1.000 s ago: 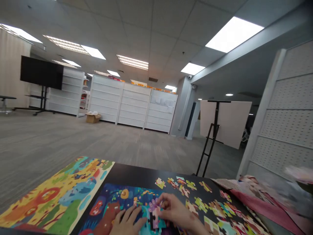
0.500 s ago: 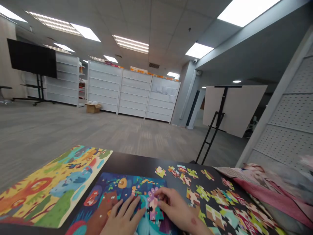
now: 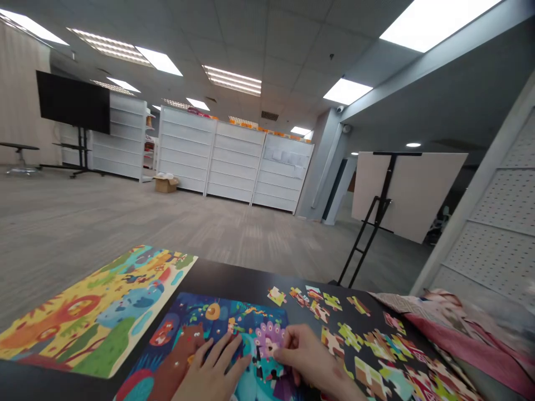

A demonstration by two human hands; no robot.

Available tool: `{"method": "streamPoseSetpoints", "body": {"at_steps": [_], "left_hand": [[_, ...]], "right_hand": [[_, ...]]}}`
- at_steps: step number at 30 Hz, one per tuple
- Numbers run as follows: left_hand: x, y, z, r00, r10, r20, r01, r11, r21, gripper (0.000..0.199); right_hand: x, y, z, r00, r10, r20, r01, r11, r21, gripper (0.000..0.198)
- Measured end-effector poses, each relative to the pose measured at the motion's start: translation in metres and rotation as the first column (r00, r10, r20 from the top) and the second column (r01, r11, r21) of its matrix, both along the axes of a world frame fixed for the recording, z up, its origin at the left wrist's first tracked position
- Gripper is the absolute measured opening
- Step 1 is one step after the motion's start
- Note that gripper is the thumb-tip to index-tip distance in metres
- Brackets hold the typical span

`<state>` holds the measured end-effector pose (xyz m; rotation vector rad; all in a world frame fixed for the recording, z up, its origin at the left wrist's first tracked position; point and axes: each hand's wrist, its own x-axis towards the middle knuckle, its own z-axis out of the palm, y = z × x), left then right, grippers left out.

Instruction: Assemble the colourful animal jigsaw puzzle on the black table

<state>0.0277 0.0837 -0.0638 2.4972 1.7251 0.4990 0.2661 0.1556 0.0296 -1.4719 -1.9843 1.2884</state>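
A dark blue picture puzzle (image 3: 190, 305) with a brown bear and a purple peacock-like figure lies on the black table. My left hand (image 3: 215, 367) rests flat on its lower middle, fingers spread. Beside the purple figure, my right hand (image 3: 303, 356) is closed in a pinch. Its thumb and index finger grip a small pink-purple puzzle piece (image 3: 267, 351), partly covered by the fingertips. Just below the fingertips, teal and dark patches show where piece edges meet the picture. My hands hide part of the puzzle's lower area.
Several loose puzzle pieces (image 3: 349, 334) are scattered to the right of the puzzle. A yellow animal picture board (image 3: 146, 298) lies at the left. Pink and grey cloth or bags (image 3: 451, 317) crowd the right edge. An easel (image 3: 376, 206) stands beyond the table.
My right hand has shifted slightly at the purple figure, and more of that figure's fan shape shows now. My left hand stays flat on the puzzle. The view has tilted slightly.
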Motion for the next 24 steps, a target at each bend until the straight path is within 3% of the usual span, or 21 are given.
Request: {"method": "streamPoseSetpoints", "body": {"at_steps": [5, 10, 14, 17, 20, 24], "left_hand": [[-0.001, 0.001, -0.007, 0.999, -0.015, 0.031, 0.014, 0.998, 0.056, 0.054], [0.0, 0.001, -0.005, 1.0, -0.005, 0.021, 0.006, 0.999, -0.034, 0.06], [-0.002, -0.002, 0.008, 1.0, -0.015, 0.021, 0.017, 0.998, -0.058, 0.059], [-0.002, -0.004, 0.015, 0.999, -0.042, 0.031, 0.042, 0.999, -0.005, 0.057], [-0.001, -0.004, 0.012, 0.999, -0.026, 0.035, 0.024, 0.998, 0.051, 0.051], [0.0, -0.001, 0.001, 0.999, -0.019, 0.028, 0.018, 0.999, 0.036, 0.056]], "right_hand": [[0.002, 0.001, 0.001, 0.996, 0.021, -0.084, -0.027, 0.997, -0.069, 0.028], [-0.002, -0.001, -0.005, 0.987, -0.023, -0.161, -0.001, 0.988, -0.152, 0.039], [-0.007, -0.002, -0.011, 0.996, -0.02, -0.082, 0.014, 0.997, -0.073, 0.027], [-0.009, -0.004, -0.006, 1.0, -0.012, 0.02, 0.012, 1.0, 0.015, 0.023], [-0.011, -0.007, 0.002, 0.99, -0.026, 0.141, 0.013, 0.996, 0.092, 0.026], [-0.015, -0.01, 0.007, 0.97, -0.066, 0.235, 0.034, 0.99, 0.137, 0.028]]}}
